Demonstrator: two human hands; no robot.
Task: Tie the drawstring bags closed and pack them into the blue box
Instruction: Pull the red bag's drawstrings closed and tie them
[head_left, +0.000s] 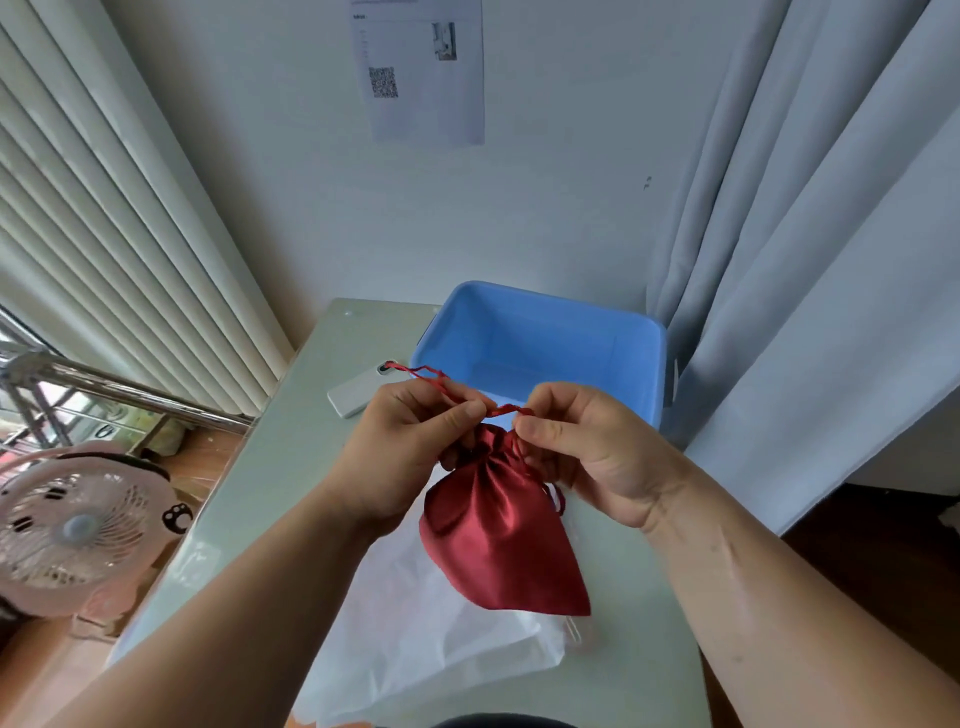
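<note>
Drawstring bag (498, 530) of red satin hung directly below my grip, gathered neck uppermost between both hands, its long axis running down and slightly rightward to a pointed lower corner over white wrapping (426, 639). My left hand (410, 457) and right hand (587, 452) each pinched the red cord (501, 410), a short span stretched between them. The cloth looked light, soft and slippery; I judged cord and puckered neck the surest holds. The blue box (540, 348) stood open just beyond my knuckles.
</note>
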